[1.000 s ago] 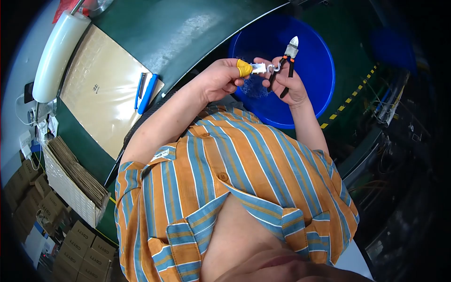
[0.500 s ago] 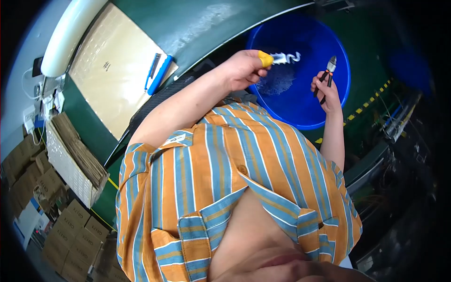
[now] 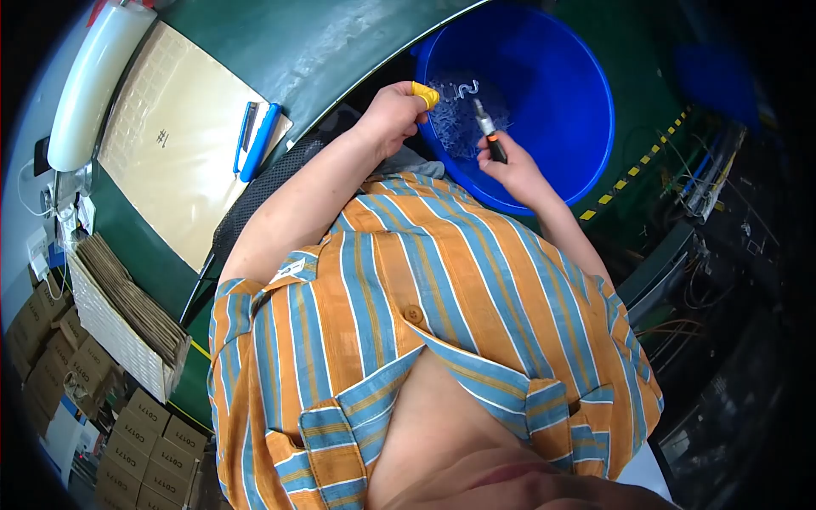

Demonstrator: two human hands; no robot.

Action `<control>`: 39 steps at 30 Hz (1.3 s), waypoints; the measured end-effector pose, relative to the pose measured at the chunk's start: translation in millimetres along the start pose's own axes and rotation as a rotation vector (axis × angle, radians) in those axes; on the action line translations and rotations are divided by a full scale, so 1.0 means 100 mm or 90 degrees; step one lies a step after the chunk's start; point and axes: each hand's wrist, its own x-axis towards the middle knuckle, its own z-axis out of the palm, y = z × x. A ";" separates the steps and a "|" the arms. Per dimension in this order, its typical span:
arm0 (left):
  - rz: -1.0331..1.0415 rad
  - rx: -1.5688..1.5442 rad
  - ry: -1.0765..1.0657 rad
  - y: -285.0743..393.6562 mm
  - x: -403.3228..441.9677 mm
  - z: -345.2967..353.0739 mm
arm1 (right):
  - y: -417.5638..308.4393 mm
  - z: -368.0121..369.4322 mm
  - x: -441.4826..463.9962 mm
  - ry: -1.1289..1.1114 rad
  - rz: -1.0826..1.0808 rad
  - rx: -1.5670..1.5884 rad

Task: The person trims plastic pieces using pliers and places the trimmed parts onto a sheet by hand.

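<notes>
My left hand (image 3: 396,117), with yellow covers (image 3: 424,94) on its fingertips, pinches a small clear plastic piece (image 3: 465,88) with a curved, hook-like end. Its exact kind is unclear, and the fingers hide part of it. My right hand (image 3: 517,174) is closed round the black and orange handles of diagonal cutters (image 3: 486,124). The cutter jaws point up, close beside the plastic piece; whether they touch it I cannot tell. Both hands are over a blue bucket (image 3: 565,102), where clear plastic scraps (image 3: 455,127) lie at the bottom.
Left of the bucket, a green table (image 3: 340,51) carries a tan board (image 3: 170,144) marked "#1" and a blue-handled tool (image 3: 258,143). A white tubular lamp (image 3: 102,85) stands at its far left. Cardboard boxes (image 3: 140,438) are stacked lower left. Yellow-black tape (image 3: 633,172) marks the floor.
My right hand has brought the cutters left, from the bucket's right side to beside the plastic piece. The whole view has shifted slightly; my left hand still pinches the piece.
</notes>
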 end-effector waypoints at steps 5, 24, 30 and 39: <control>0.008 -0.001 0.009 -0.04 -0.02 -0.02 | -0.11 0.11 0.03 -0.061 0.061 -0.019; 0.040 0.033 0.033 -0.03 -0.10 -0.01 | -0.33 0.21 0.11 -0.047 0.111 0.112; 0.046 0.050 0.046 -0.02 -0.10 -0.01 | -0.35 0.21 0.14 -0.058 0.126 0.143; 0.059 0.055 0.051 -0.03 -0.07 -0.01 | -0.34 0.21 0.17 -0.056 0.129 0.140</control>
